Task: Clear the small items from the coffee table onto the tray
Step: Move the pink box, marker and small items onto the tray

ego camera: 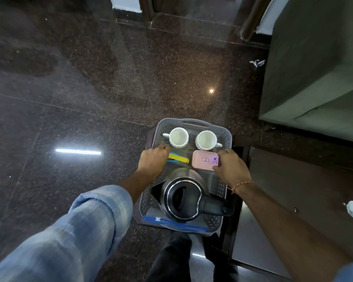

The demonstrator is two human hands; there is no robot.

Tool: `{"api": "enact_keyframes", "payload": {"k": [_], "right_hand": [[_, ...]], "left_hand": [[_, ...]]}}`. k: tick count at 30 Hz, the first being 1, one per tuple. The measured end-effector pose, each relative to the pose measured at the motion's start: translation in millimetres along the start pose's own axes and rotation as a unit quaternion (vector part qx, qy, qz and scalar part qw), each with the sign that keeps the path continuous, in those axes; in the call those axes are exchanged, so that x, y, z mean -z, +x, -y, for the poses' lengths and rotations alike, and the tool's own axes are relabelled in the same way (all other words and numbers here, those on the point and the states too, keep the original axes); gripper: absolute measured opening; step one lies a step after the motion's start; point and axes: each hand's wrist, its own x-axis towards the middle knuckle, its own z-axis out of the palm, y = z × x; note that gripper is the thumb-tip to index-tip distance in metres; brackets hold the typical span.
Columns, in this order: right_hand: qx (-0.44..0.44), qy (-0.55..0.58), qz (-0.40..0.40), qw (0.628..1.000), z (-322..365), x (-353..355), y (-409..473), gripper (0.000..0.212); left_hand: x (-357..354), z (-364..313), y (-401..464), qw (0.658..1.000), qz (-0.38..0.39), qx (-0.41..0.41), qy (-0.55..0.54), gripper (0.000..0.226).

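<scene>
— What's in the grey tray (225, 137)?
— Two white cups (178, 137), one pink box (204, 163), one kettle (183, 201).
— Hands?
— Left hand (153, 159) and right hand (231, 166) each grip a tray side.

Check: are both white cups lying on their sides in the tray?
No: both white cups stand upright with their open mouths facing up, side by side at the far end of the grey tray.

Both arms are being held forward and down. The left hand (153, 161) is being kept knuckles-up, fingers curled at the tray's (225, 137) left rim. The right hand (231, 166) is being kept likewise, its fingers curled beside the right rim.
</scene>
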Motion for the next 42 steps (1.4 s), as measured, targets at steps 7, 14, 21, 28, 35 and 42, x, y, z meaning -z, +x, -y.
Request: {"api": "enact_keyframes", "payload": {"k": [7,14,21,28,35,42], "right_hand": [[-0.055,0.052,-0.060,0.995,-46,54,-45,0.046],[-0.229,0.176,-0.155,0.945,-168,132,-155,0.048],[-0.331,0.241,-0.268,0.872,-312,154,-293,0.039],[-0.335,0.255,-0.198,0.885,-415,92,-329,0.026],[-0.333,0.298,-0.115,0.887,-467,1,-323,0.042],[-0.372,0.283,-0.113,0.877,-554,-55,-304,0.042]], "left_hand": [[63,-11,0,0.996,0.013,-0.085,0.029,0.030],[184,-102,20,0.975,-0.008,-0.223,0.016,0.033],[250,-286,-5,0.920,-0.066,-0.383,0.051,0.038],[175,-445,-58,0.886,0.070,-0.455,0.059,0.042],[53,-523,-94,0.878,0.171,-0.445,0.048,0.044],[-51,-563,-94,0.901,0.221,-0.372,0.014,0.051]]}}
